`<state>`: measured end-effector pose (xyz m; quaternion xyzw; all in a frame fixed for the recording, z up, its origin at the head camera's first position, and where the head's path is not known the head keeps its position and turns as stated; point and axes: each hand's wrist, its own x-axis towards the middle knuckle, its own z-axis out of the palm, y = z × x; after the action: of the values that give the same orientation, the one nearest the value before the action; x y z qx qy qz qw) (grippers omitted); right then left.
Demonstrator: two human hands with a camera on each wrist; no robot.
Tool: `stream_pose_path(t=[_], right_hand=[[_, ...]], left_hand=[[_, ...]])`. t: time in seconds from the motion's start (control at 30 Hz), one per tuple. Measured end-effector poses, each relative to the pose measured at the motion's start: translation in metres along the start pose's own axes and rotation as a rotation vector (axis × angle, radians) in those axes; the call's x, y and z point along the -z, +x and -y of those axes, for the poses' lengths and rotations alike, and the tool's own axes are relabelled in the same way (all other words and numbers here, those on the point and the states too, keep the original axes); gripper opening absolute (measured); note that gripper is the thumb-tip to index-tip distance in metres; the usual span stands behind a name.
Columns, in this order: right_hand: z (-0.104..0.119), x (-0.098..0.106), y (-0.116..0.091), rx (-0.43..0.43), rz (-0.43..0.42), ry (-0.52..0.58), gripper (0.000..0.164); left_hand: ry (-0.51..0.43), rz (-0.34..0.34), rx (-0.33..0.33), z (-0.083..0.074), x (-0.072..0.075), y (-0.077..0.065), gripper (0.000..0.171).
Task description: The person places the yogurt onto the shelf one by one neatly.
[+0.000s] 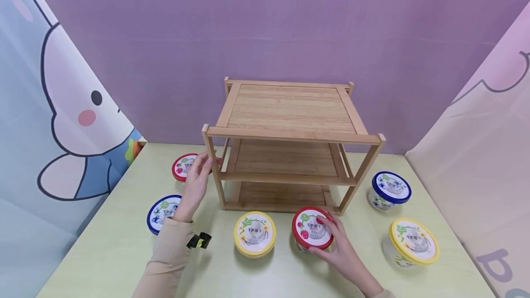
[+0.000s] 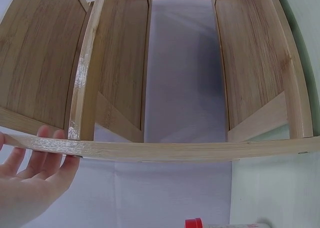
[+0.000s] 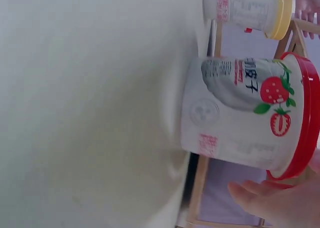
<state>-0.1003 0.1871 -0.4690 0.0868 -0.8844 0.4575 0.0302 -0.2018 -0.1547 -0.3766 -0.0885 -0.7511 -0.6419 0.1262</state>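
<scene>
My left hand point(image 1: 198, 179) grips the front left post of a two-tone bamboo shelf point(image 1: 290, 111), near its upper end. In the left wrist view its fingers point(image 2: 49, 163) wrap around that wooden post point(image 2: 165, 150). At the shelf's front right foot, my right hand point(image 1: 341, 247) holds a white tub with a red lid point(image 1: 312, 229) by the lid's right edge. Strawberries are printed on the tub's side point(image 3: 240, 113) in the right wrist view. Just left of it stands a yellow-lidded tub point(image 1: 254, 233).
Behind the left hand is another red-lidded tub point(image 1: 182, 168), with a blue-lidded tub point(image 1: 159, 215) nearer, partly hidden by the forearm. At right stand a blue-lidded tub point(image 1: 390, 190) and a yellow-lidded tub point(image 1: 413, 243). A purple cloth point(image 1: 269, 26) hangs behind the shelf.
</scene>
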Motion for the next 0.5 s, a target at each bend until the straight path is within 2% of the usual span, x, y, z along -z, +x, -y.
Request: stream_pose_path(t=[0.3,0.5], right_hand=[[-0.004,-0.008,-0.003,0.024,-0.06,0.087,0.082],[-0.007,-0.013,-0.002,0.041,-0.07,0.122,0.09]], left_hand=[[0.0,0.001,0.007,0.001,0.0,0.0,0.042],[0.003,0.001,0.01,0.001,0.0,-0.001,0.042]])
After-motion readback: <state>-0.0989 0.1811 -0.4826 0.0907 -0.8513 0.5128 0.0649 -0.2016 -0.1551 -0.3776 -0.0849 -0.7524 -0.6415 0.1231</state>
